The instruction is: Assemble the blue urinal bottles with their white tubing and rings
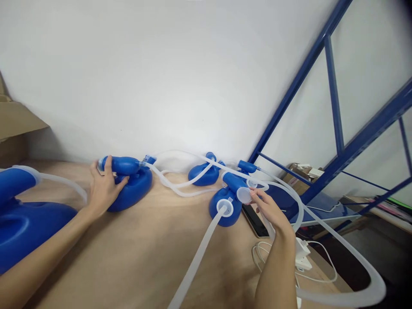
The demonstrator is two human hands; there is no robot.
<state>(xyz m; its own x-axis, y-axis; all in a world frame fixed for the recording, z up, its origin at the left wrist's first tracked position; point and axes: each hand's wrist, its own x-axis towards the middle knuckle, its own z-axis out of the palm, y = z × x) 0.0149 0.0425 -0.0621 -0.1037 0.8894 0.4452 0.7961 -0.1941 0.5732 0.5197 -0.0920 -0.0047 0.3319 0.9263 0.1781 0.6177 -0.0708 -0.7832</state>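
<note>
- Left hand (104, 186): fingers spread, holding the capped end of the left blue bottle (138, 191), its upper cylinder under the fingertips, its body running right from the thumb.
- Right hand (268, 210): thumb and fingers narrowed on the rim of a pale round cap (243, 195).
- Just left of those right fingertips: the right blue bottle (233, 182), with a white tube (199, 253) leaving its front.
- Below the right fingers: a dark phone (255, 221).
- Between both hands, farther back: a smaller-looking blue bottle (201, 175).
</note>
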